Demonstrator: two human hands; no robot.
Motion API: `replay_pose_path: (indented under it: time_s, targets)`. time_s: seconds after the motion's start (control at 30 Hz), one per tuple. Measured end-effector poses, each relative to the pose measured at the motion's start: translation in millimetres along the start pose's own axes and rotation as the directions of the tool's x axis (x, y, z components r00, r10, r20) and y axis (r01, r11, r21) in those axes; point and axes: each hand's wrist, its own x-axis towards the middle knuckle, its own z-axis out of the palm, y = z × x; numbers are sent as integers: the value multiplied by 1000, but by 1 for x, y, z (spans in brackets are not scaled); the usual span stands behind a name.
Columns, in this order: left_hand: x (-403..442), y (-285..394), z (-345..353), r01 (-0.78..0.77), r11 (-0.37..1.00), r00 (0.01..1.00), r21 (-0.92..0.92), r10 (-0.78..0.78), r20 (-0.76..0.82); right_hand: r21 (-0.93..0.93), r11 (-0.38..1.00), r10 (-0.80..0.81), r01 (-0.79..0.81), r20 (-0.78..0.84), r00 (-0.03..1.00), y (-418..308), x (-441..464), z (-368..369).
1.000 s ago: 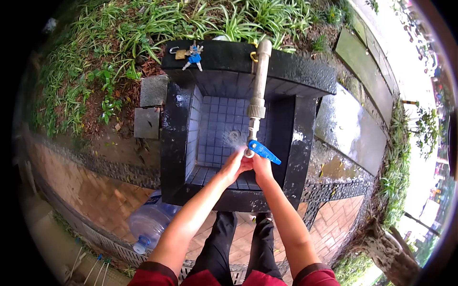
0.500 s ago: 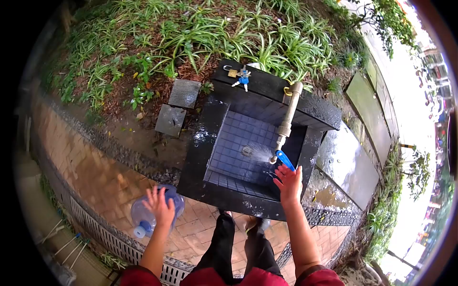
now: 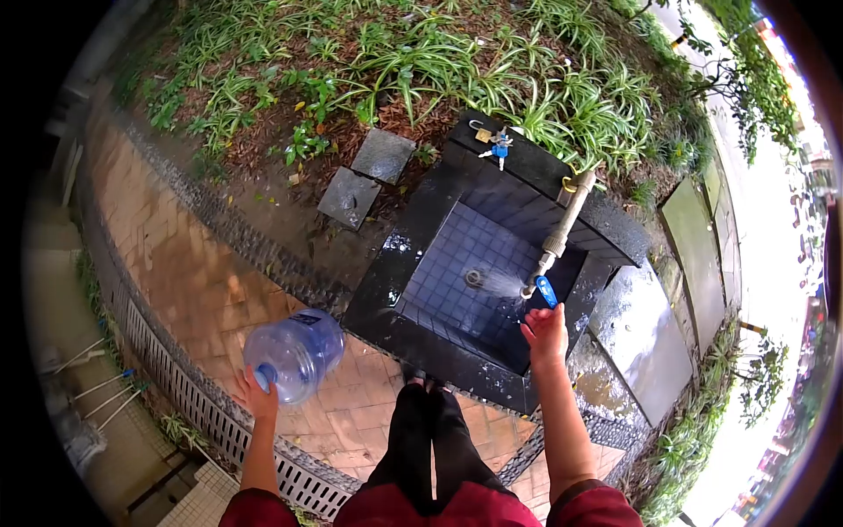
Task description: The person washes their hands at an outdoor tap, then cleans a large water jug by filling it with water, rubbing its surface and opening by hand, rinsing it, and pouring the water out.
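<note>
My left hand (image 3: 256,397) is at the neck of a large clear blue water jug (image 3: 303,351), its thumb and fingers around the blue cap (image 3: 265,376). The jug lies on its side on the brick paving. My right hand (image 3: 548,335) is raised at the lower end of the tap's blue lever (image 3: 546,291), fingers partly bent and apart, fingertips at the lever's tip. From the tap (image 3: 555,246) water sprays leftward into a tiled basin (image 3: 450,255), toward the round drain (image 3: 474,277).
Keys with a blue tag (image 3: 498,149) and a brass padlock (image 3: 483,135) lie on the basin's back ledge. Two stone slabs (image 3: 349,198) sit left of the basin, spider plants (image 3: 421,61) behind. A drain grate (image 3: 202,400) curves along the left; wet slabs (image 3: 645,307) lie right.
My left hand has come down from above the jug to its neck. My right hand stays by the lever, its fingers more bent. The view has turned, and water still sprays.
</note>
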Motion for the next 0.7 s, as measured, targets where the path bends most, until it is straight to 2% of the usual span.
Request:
replay_pose_path:
  time_s: [0.07, 0.13, 0.2, 0.27, 0.33, 0.43, 0.53, 0.63, 0.7]
  targets:
    - [-6, -12, 10, 107, 977, 992, -184, -94, 82, -18, 1000, -9, 9, 25, 1000, -3, 2, -3]
    - [9, -61, 71, -81, 900, 996, -428, 82, -15, 4, 1000, 26, -27, 78, 997, -8, 4, -6]
    - [8, -55, 72, -148, 939, 988, -312, 125, -93, 15, 1000, 13, -16, 200, 980, -11, 8, -14]
    - [11, -29, 48, 36, 940, 996, -338, -59, -60, -21, 999, 40, -37, 151, 988, -15, 9, -14]
    - [24, -34, 51, 47, 976, 987, -211, -78, -140, -30, 997, 70, -66, 177, 982, -17, 9, -16]
    - [47, -49, 64, 151, 936, 984, -319, -112, 137, -42, 998, 60, -53, 204, 977, -18, 10, -19]
    - [48, -41, 55, 203, 952, 967, -228, -159, 199, -50, 998, 36, -28, 175, 984, -17, 4, -14]
    - [22, -65, 51, -33, 940, 994, -338, 66, 88, -50, 998, 38, -30, 172, 984, -16, 10, -23]
    - [6, -82, 32, -68, 914, 995, -401, 94, 45, -71, 997, 38, -32, 89, 995, -17, 8, -27]
